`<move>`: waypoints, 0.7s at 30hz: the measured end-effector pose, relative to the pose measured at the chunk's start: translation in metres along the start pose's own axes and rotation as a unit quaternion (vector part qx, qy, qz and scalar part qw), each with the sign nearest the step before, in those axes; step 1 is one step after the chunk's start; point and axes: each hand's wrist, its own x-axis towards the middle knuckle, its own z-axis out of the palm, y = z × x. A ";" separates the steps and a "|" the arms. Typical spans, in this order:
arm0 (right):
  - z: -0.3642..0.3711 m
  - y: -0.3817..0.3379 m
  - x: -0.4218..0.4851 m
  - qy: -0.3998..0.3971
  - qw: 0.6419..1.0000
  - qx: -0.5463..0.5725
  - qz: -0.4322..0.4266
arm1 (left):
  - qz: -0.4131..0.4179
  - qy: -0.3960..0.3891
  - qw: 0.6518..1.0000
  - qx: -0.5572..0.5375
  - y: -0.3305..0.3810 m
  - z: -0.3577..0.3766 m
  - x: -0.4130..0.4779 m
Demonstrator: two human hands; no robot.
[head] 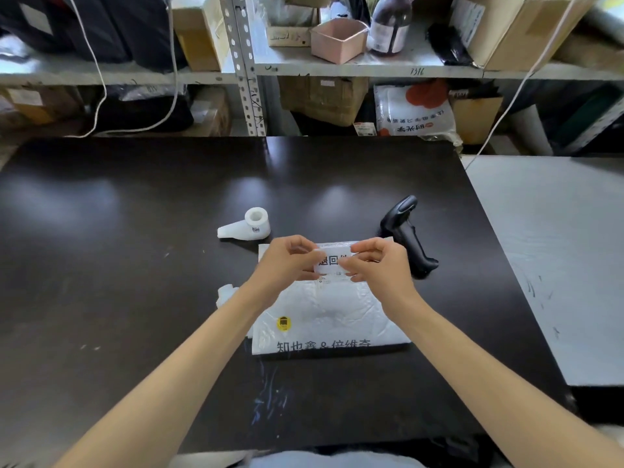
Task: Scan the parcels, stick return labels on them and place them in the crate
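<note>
Left hand and right hand pinch a return label over the white mailer parcel, at its 12 o'clock end.
Laying one edge first, then smoothing across, should avoid creases; the barcode scanner lies at 2 o'clock.

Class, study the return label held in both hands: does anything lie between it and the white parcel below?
Nothing visible does. The left hand and right hand pinch the return label over the white parcel's far end. The scanner lies off to the right and the white roll to the left, both outside that path.
</note>
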 end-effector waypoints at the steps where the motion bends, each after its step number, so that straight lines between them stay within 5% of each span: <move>1: 0.001 0.004 0.000 0.004 1.000 -0.005 0.012 | -0.004 0.017 0.999 0.033 -0.004 0.001 0.000; 6: 0.002 0.033 -0.002 0.017 0.996 -0.063 0.054 | 0.004 0.067 0.974 0.217 -0.033 0.009 0.001; 21: 0.008 0.074 0.002 0.019 0.965 -0.259 0.034 | 0.026 0.079 0.937 0.340 -0.071 0.031 0.008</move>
